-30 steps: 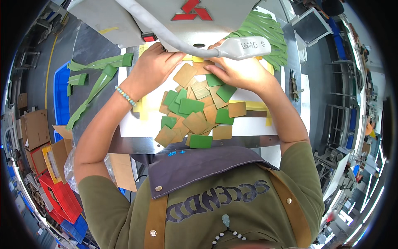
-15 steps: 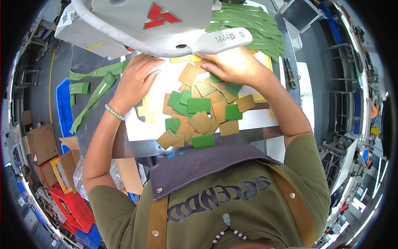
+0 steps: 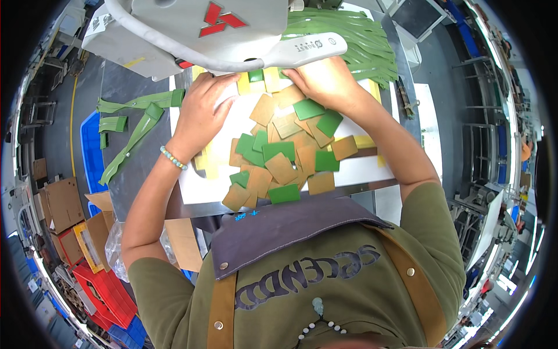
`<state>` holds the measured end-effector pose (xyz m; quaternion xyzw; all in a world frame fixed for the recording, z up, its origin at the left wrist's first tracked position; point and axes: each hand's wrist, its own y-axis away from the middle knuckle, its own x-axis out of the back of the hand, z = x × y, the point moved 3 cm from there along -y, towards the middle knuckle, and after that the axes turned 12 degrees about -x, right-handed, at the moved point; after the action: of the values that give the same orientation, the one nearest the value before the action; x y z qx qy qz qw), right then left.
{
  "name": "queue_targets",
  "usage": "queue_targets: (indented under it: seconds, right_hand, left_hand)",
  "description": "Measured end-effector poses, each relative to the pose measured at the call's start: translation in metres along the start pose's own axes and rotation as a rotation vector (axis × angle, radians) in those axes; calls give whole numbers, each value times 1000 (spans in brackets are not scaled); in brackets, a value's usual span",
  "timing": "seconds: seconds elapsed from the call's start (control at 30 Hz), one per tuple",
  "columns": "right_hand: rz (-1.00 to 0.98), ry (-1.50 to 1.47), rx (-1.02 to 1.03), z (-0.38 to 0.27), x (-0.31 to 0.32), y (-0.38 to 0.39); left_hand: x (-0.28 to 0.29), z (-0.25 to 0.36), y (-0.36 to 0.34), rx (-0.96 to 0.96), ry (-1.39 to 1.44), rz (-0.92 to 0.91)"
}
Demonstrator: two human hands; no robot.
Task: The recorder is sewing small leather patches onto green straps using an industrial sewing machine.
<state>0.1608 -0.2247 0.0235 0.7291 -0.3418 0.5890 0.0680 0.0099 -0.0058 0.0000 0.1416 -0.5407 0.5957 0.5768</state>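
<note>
My left hand (image 3: 202,107) rests open at the front of the grey machine (image 3: 151,49), fingertips by its lower edge and thumb apart. My right hand (image 3: 322,81) reaches beneath a white handle (image 3: 302,50) on a grey hose; its fingers are mostly hidden, its thumb beside a small green piece (image 3: 256,75) between yellow strips (image 3: 271,80). Between my forearms many square tan cards (image 3: 281,168) and green cards (image 3: 279,150) lie in a loose pile on a white board (image 3: 197,187). What my right fingers touch is hidden.
Green zipper strips (image 3: 131,145) lie at left, a bundle of them (image 3: 372,52) at back right. Pliers-like tools (image 3: 407,102) lie on the steel table (image 3: 119,198). A blue bin (image 3: 91,145), cardboard boxes (image 3: 61,203) and red crates (image 3: 110,296) stand left.
The view has shifted over the machine. My left thumb has spread from the fingers. My right thumb has moved up, and a green piece now shows between the yellow strips by it.
</note>
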Motion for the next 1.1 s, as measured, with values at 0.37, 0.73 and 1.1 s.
queue_targets:
  seconds: [0.37,0.73,1.1]
  right_hand:
    - [-296,-170,57,-82,59,45]
    - [-485,-279,67,-55,73,55]
    - [-299,-406,162,-48,6,25]
  left_hand:
    - [-2,49,-15,39,187,57]
    - [17,2,38,754,1362,599]
    - [22,1,46,746,1604,543]
